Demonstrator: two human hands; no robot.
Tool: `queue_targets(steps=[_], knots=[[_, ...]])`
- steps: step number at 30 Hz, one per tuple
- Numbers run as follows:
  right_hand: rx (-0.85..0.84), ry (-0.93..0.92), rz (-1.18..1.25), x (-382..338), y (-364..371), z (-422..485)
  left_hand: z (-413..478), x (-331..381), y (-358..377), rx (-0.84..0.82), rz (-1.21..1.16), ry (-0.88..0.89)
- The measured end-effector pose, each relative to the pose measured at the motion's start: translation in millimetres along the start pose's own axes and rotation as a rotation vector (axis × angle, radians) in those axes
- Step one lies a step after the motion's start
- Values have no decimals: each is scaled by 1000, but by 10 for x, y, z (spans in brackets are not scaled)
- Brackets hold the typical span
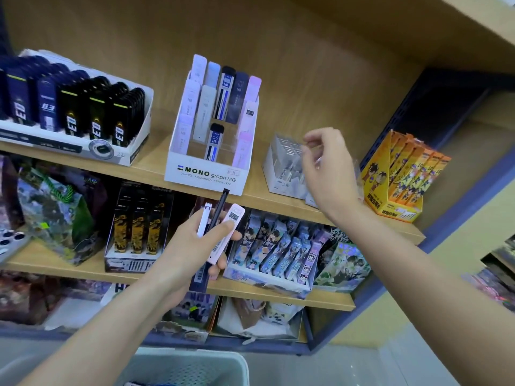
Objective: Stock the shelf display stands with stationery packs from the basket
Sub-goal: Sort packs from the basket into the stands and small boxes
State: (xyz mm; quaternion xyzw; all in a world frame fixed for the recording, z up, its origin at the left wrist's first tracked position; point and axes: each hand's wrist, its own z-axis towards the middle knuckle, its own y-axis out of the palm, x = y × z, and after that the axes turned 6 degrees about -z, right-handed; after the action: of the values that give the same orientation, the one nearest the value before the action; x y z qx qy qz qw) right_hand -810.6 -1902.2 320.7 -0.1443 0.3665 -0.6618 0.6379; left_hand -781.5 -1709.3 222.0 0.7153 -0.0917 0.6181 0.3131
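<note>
My left hand (195,243) grips three slim lead packs (221,232), one white, one black and one pink, fanned upward in front of the middle shelf. Above them stands the white MONO display stand (206,174) on the upper shelf, holding several lead cases in rows with some slots bare. My right hand (327,168) is raised to the right of that stand, in front of a small clear display box (284,165), fingers loosely curled; something small and clear may be pinched there, but blur hides it. The pale basket (195,366) sits at the bottom edge below my arms.
A tray of black and navy packs (75,112) fills the upper shelf's left. An orange cartoon display box (404,176) stands at its right end beside a dark blue shelf upright (434,107). Lower shelves carry several printed boxes and bags.
</note>
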Motion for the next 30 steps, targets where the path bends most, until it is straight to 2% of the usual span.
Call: queue_targets(steps=[2,6,15,17,23,27,30], knots=[[-174,-38,78,-228,-42,-204,-19,10,-4,-15,-3,2],[-611,54,201,-504,3,-496,-62,41,-28,-29,18,23],[-874,320,555,-685,-16,-506,-133,131,-210,-64,79,40],[-866,336,580,-718,-4,-504,-152,155,-239,-74,60,38],[-617,273,729,-733,-58,-386,-208,248,-332,-120,-55,-18],[-643,166,652,-757,-61,-438,-170,246,-429,-47,-1,76],[-673,202,636,-805,-26,-498,-150,210,-464,2,67,140]])
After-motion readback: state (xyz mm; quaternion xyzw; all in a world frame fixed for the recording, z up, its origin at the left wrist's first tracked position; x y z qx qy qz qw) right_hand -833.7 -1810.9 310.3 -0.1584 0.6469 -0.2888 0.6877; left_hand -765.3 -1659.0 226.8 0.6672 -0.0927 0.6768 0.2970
